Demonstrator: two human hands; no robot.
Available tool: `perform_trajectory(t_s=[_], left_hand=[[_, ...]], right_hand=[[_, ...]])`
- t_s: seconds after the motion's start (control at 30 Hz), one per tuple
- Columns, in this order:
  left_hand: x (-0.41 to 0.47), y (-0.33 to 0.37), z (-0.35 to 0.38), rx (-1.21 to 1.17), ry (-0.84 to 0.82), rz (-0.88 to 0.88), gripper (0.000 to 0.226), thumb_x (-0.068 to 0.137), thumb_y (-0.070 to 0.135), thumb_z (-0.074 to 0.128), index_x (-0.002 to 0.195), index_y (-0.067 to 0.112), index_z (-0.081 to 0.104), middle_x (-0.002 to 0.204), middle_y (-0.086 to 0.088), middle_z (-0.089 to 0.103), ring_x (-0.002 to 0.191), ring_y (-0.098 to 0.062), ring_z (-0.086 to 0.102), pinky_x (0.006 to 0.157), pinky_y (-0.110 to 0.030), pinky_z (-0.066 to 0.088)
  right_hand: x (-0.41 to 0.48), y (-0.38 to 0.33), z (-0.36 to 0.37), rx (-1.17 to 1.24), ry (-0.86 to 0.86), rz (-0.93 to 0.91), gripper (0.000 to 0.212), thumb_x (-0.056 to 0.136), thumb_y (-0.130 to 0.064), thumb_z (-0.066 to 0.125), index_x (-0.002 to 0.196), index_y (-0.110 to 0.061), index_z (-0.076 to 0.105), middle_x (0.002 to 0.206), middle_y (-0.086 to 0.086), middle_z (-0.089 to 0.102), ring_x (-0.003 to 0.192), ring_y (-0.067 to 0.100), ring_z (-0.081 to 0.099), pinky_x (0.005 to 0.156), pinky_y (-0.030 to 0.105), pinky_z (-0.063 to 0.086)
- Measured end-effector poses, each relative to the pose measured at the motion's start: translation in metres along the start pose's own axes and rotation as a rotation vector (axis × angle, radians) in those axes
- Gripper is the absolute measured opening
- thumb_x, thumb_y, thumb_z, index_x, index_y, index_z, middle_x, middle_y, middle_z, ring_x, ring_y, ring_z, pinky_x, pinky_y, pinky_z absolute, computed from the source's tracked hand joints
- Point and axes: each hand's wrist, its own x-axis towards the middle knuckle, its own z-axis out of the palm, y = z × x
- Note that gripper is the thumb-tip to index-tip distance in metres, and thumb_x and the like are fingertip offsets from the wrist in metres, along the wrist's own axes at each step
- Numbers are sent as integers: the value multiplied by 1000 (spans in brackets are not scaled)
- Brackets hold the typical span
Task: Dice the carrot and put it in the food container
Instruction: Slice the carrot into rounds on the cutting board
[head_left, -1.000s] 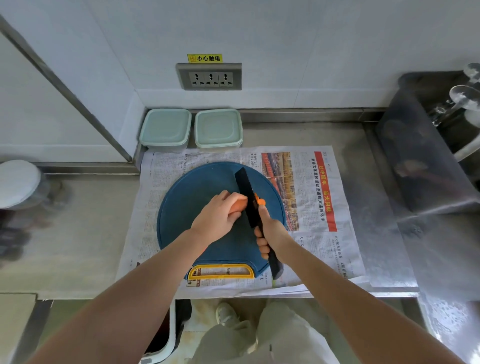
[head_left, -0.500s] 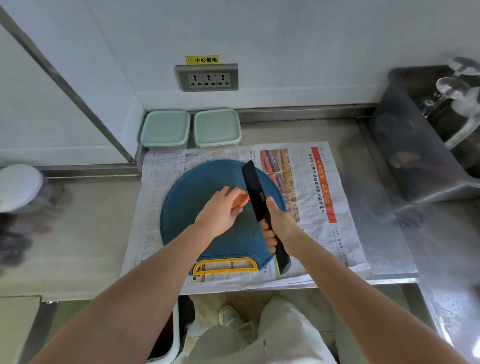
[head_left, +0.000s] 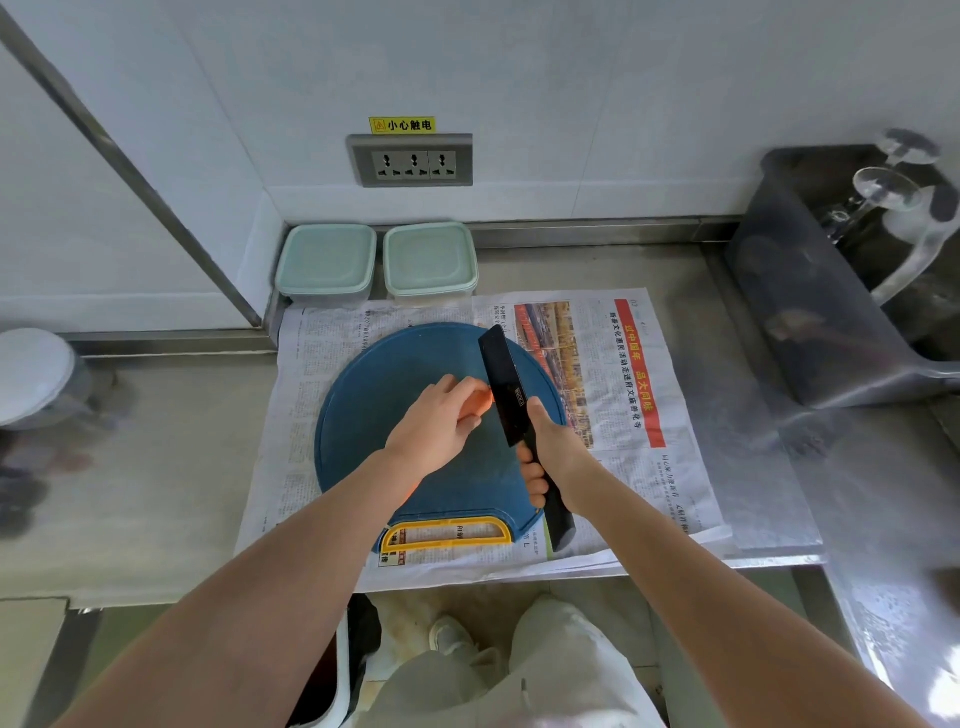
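An orange carrot (head_left: 479, 401) lies on the round blue cutting board (head_left: 374, 395), mostly hidden under my left hand (head_left: 439, 423), which grips it. My right hand (head_left: 553, 449) holds the handle of a black-bladed knife (head_left: 506, 384). The blade stands just right of the carrot's exposed end, pointing away from me. Two lidded pale green food containers (head_left: 326, 262) (head_left: 430, 260) sit side by side against the back wall, beyond the board.
Newspaper (head_left: 623, 364) covers the steel counter under the board. The board's yellow handle (head_left: 447, 535) faces me. A sink with a tap (head_left: 883, 223) is at the right. A white round lid (head_left: 34, 374) lies at the far left. A wall socket (head_left: 410, 161) is above the containers.
The knife has lifted from the cut and its blade now sits slightly further right of the carrot. The small cut piece seen by the blade earlier is no longer visible.
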Motion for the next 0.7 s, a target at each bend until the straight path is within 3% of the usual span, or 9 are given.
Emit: perform_trajectory(t_s=[0.7], left_hand=[[5, -3, -2, -68, -24, -6, 34, 95, 16, 55, 128, 21, 51, 115, -9, 50, 107, -23, 47, 87, -32, 45]], right_hand=[[18, -4, 18, 29, 4, 93, 71, 85, -80, 25, 55, -16, 36, 46, 0, 32, 36, 13, 26, 38, 18, 29]])
